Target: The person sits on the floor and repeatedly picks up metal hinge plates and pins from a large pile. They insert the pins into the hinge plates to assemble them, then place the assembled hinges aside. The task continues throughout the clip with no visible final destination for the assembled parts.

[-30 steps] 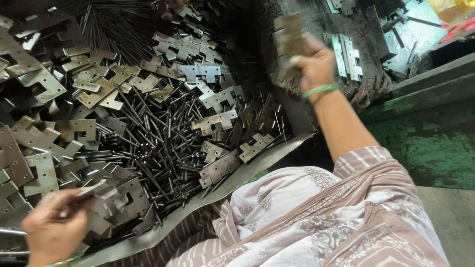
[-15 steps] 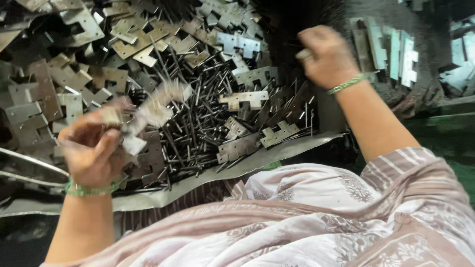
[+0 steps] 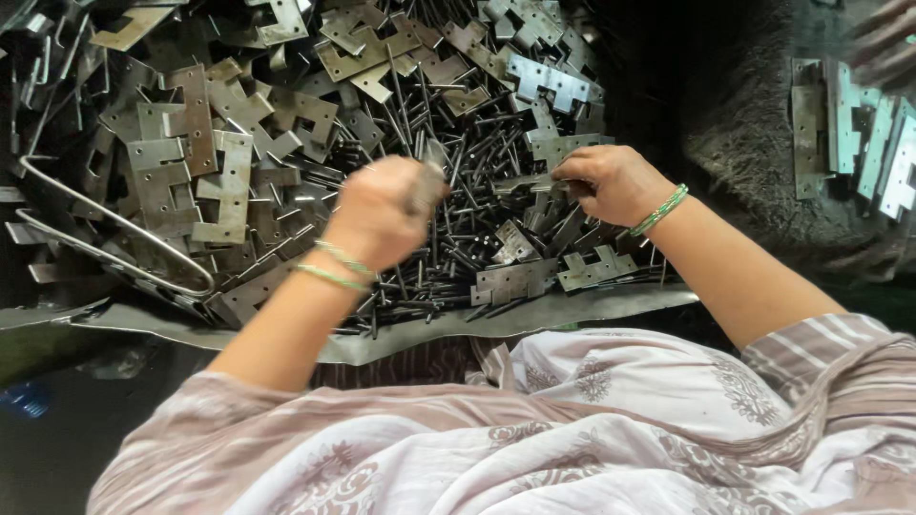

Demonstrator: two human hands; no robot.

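- Two hands work over one heap of metal parts, both reaching in from the near edge.
- Left hand (image 3: 377, 212): fingers curled into a fist around one hinge leaf (image 3: 426, 186), blurred, whose end sticks up out of the fist. Two thin green bangles (image 3: 334, 267) sit on that wrist.
- Right hand (image 3: 611, 181): fingers bent and pressed together, tips pinching a thin pin (image 3: 520, 181) that lies level, pointing towards the left hand. One green bangle is on this wrist.
- Pins (image 3: 448, 257): too many to count, dark and thin, a dense pile directly under and between both hands.
- Hinge leaves (image 3: 205, 157): dozens, flat and notched with screw holes, heaped left of and behind the pins; a few lie just below the right hand.
- One bent metal sheet (image 3: 572, 310) holds the heap along its near edge.
- One row of about six assembled hinges (image 3: 854, 133) stands on edge well to the right, apart from the heap.
- A curved wire (image 3: 114, 224) loops through the leaves at left.
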